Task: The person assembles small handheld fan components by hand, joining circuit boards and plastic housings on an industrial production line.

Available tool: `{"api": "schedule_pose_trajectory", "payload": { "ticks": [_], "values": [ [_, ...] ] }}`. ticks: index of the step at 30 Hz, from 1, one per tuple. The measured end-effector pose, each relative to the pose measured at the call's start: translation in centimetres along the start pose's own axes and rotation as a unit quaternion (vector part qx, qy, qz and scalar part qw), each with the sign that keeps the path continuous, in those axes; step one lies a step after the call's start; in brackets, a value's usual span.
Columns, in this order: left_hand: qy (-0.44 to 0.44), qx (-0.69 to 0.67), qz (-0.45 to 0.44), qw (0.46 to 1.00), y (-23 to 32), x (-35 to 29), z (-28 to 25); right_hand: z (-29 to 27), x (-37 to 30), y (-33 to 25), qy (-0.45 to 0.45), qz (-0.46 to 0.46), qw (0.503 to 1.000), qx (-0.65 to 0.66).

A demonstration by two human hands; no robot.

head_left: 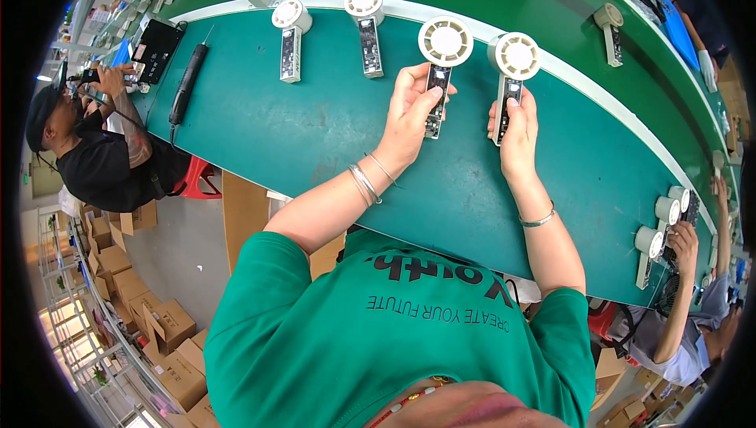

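Note:
My left hand (411,105) grips the dark handle of a small white hand-held fan (445,42), whose round head points away from me over the green bench top (315,129). My right hand (516,125) holds the handle of a second, matching fan (516,56) just to the right. Both fans are held side by side, a little apart. Bracelets circle both of my wrists.
Two more white fans (290,26) (365,14) lie at the far edge of the bench, another (610,26) on the belt beyond. An electric screwdriver (187,81) lies at left. Two other persons work, at far left (102,137) and at lower right (685,310). Cardboard boxes (157,326) are stacked on the floor.

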State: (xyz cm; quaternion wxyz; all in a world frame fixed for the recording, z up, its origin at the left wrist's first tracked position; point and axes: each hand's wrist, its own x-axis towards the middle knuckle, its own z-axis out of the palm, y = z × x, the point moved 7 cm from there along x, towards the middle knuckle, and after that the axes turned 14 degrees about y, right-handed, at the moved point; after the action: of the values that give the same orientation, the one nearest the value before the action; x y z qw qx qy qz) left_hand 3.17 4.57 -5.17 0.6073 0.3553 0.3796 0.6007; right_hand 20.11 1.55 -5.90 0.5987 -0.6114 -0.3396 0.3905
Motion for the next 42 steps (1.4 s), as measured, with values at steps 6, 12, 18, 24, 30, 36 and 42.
{"api": "schedule_pose_trajectory", "payload": {
  "ticks": [6, 12, 18, 24, 30, 36, 42],
  "values": [
    [0.004, 0.004, 0.001, 1.0, 0.01, 0.04, 0.02, 0.04, -0.01, -0.14, -0.001, 0.0, 1.0, 0.002],
    [0.004, 0.005, 0.005, 1.0, 0.08, -0.03, 0.02, -0.01, -0.09, -0.18, -0.001, -0.003, 1.0, 0.0],
    [0.012, -0.001, -0.001, 1.0, 0.26, -0.2, -0.12, 0.03, -0.12, -0.2, -0.001, -0.004, 1.0, 0.002],
    [0.002, 0.014, -0.017, 1.0, -0.31, 0.14, 0.01, -0.09, -0.01, -0.02, 0.008, -0.002, 1.0, 0.0],
    [-0.002, 0.015, 0.032, 0.999, 0.6, -0.22, 0.08, -0.01, 0.01, -0.14, 0.008, -0.003, 1.0, 0.0],
    [-0.003, -0.006, -0.007, 1.0, 0.34, -0.26, 0.0, -0.05, -0.01, -0.14, 0.007, -0.011, 1.0, -0.005],
    [0.004, -0.007, -0.006, 1.0, 0.23, -0.18, -0.13, -0.13, 0.04, 0.06, 0.008, -0.009, 1.0, -0.001]
  ]
}}
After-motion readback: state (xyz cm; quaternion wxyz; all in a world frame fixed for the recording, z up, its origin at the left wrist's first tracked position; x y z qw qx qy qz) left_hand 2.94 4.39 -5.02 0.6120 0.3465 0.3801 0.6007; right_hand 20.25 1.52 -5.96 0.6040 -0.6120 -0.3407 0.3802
